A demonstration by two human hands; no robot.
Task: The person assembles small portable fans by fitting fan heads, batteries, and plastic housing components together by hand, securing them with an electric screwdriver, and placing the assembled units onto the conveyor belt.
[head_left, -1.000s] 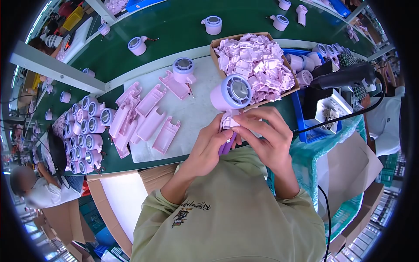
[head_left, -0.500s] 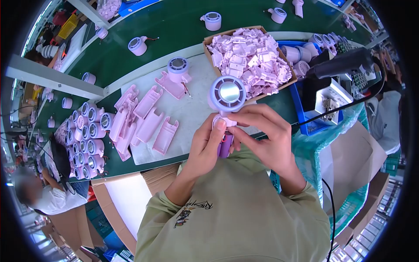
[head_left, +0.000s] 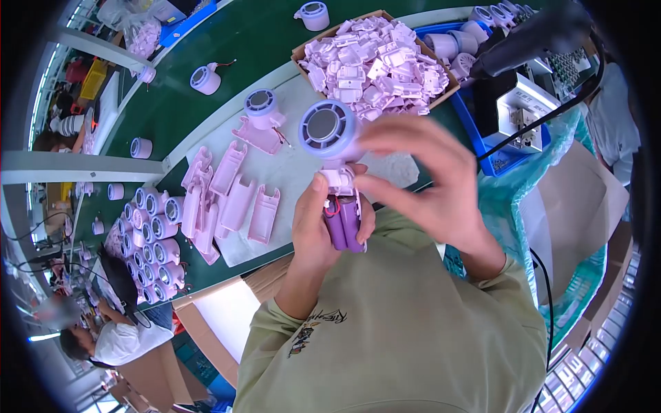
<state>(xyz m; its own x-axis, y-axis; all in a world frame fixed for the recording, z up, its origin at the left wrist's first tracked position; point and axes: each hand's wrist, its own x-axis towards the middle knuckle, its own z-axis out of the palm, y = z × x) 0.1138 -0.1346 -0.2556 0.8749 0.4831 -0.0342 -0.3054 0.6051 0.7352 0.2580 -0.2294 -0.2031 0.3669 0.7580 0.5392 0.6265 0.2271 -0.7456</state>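
Observation:
My left hand is closed around the lower part of a small handheld fan. The fan's round lilac head points up, and a pale pink bracket sits at its neck. Below the bracket, two purple battery cells and a short red wire lie exposed in the left palm. The left thumb rests beside the bracket. My right hand, smeared by motion, is at the fan's right side with thumb and fingers apart. Its thumb tip is close to the bracket; whether it touches is unclear.
A carton heaped with pink plastic parts stands behind the fan. Left on the white sheet are pink handle shells and another fan head. Several fan heads cluster farther left. A blue bin and a black-handled tool are right.
The fan has tilted and shifted slightly left, showing more of the battery cells. My right hand has moved up and right, its fingers spreading from the neck. The whole view has turned slightly.

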